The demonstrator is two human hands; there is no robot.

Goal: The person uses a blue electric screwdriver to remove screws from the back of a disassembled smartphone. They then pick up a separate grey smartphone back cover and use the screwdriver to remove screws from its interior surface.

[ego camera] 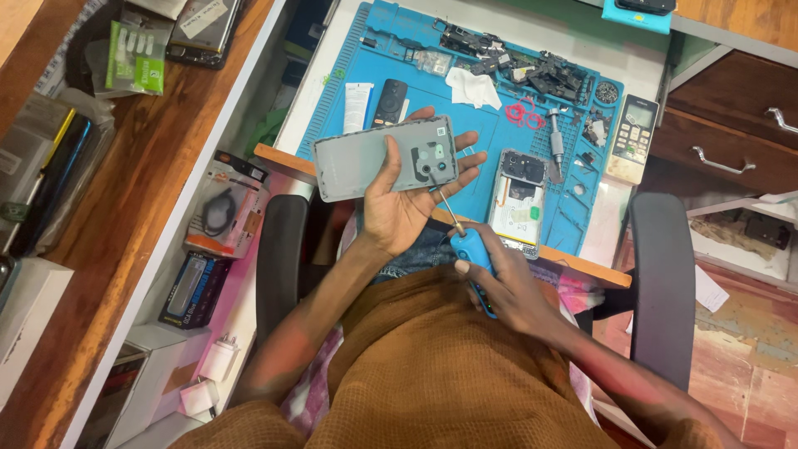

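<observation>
The left hand point(399, 204) was palm up under a grey back cover point(386, 158), fingers wrapped around its far edge and thumb pressed on its face, so it was clamped on the cover just above the person's lap. The right hand point(499, 283) had a full grip on a blue screwdriver point(470, 249), and its thin shaft ran up to the dark camera cutout on the cover, tip touching there. Just past the right hand, an opened phone point(519, 202) lay flat on the blue mat point(490, 125) on the worktop point(598, 266). Beyond the left hand sat a white tube point(358, 106) and a black remote point(389, 101), side by side. Farther right of the phone was a white remote point(632, 139). Small black parts point(532, 71) were scattered along the mat's far edge.
</observation>
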